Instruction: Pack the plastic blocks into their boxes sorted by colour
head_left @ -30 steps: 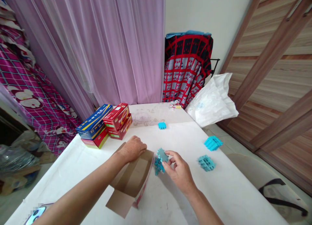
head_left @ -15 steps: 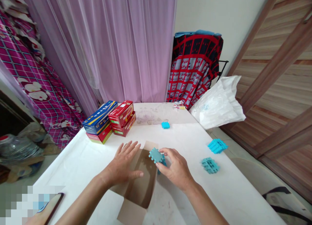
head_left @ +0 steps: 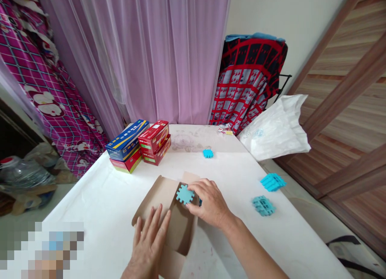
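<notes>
An open brown cardboard box (head_left: 177, 226) lies on the white table (head_left: 102, 198) in front of me. My right hand (head_left: 208, 202) pinches a light blue toothed foam cube (head_left: 185, 194) and holds it over the box's far rim. My left hand (head_left: 149, 246) lies flat, fingers spread, on the box's near left flap. Two more blue cubes (head_left: 263, 205) (head_left: 273, 181) rest to the right, and a small blue piece (head_left: 208, 153) lies further back.
A stack of red and blue cartons (head_left: 137, 144) stands at the back left of the table. A white plastic bag (head_left: 276, 128) sits at the back right corner. A chair draped in red patterned cloth (head_left: 249, 79) stands behind, beside pink curtains (head_left: 150, 57).
My right hand carried the blue cube left, to over the box opening. My left hand slid back toward me and flattened on the near flap. The view shifted, and the box now lies more open.
</notes>
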`<state>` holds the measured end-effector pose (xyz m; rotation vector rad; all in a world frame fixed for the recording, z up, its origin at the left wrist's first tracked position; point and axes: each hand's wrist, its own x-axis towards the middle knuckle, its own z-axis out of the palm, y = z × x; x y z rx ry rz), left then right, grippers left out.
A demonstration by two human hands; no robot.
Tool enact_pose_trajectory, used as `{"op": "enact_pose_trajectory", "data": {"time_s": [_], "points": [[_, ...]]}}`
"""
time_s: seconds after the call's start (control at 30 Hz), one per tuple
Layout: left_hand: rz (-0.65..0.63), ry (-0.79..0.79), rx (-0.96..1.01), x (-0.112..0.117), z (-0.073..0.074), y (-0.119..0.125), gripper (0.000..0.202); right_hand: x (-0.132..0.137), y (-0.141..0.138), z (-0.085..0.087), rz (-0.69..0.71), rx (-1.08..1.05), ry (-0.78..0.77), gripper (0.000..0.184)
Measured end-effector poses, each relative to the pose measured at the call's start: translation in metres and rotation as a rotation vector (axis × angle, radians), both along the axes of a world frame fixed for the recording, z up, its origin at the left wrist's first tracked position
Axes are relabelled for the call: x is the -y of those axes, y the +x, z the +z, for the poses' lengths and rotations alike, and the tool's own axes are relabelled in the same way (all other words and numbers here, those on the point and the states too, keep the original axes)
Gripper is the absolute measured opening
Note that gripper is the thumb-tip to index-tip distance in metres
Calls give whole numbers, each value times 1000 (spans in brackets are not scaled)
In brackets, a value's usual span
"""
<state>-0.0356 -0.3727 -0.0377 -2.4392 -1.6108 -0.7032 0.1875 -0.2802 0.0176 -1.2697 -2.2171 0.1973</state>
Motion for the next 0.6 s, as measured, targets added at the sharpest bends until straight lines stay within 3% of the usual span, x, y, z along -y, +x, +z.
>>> {"op": "enact_pose_trajectory", "data": {"time_s": [0.17, 0.3, 0.37, 0.5, 0.6], "points": [[-17, 1, -66, -1, -17, 3, 126, 2, 5, -2, -26, 20, 61, 33], [-55, 57, -107, -9, -10, -2, 121, 8, 18, -5, -104, -83, 199, 16], [-59, 68, -114, -14, -5, -2, 117, 12, 33, -8, -158, -141, 236, 16], [-85, 63, -103, -25, -1, -6, 108, 19, 89, -16, -342, -229, 255, 18], [-82, 107, -8, -34, -7, -12, 101, 30, 149, -22, -645, -303, 228, 24]]}}
